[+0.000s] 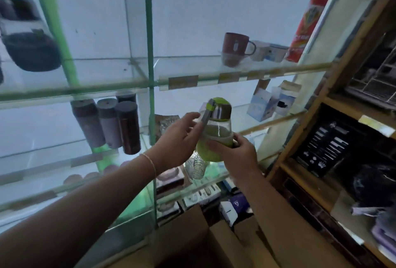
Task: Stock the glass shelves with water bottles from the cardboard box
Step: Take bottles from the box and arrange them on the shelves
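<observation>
A clear water bottle (216,130) with a green lid, green base and grey carry strap is held up in front of the middle glass shelf (276,121). My right hand (237,155) grips its lower body from the right. My left hand (179,139) touches the strap and neck from the left, fingers spread. The cardboard box (192,240) lies open at the bottom of the view, below both forearms. Its contents are hidden.
Three dark flasks (109,124) stand on the left shelf. Mugs (235,48) and a red box (308,25) sit on the upper shelf, small white boxes (270,102) on the middle one. A wooden rack (334,104) with boxed goods rises at the right.
</observation>
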`<action>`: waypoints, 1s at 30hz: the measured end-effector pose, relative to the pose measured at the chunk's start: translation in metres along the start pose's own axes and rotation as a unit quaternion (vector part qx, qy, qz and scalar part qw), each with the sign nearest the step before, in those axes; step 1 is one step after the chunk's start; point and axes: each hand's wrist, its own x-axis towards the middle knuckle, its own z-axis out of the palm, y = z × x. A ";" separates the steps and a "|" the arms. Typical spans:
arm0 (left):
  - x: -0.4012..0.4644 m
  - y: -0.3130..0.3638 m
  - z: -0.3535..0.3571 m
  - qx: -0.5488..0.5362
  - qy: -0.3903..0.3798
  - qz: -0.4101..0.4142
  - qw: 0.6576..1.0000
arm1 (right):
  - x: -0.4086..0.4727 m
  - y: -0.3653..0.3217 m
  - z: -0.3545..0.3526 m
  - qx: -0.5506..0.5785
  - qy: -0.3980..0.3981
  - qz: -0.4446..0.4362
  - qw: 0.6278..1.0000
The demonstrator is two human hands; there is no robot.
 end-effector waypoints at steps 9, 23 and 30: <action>-0.031 0.025 -0.079 0.021 0.119 0.009 0.993 | -0.010 -0.069 0.062 0.021 -0.109 -0.076 0.991; -0.091 0.020 -0.228 0.068 0.236 0.006 0.969 | -0.041 -0.149 0.201 -0.013 -0.195 -0.132 0.972; -0.115 -0.002 -0.299 0.087 0.245 0.002 0.966 | -0.051 -0.176 0.270 -0.009 -0.172 -0.149 0.974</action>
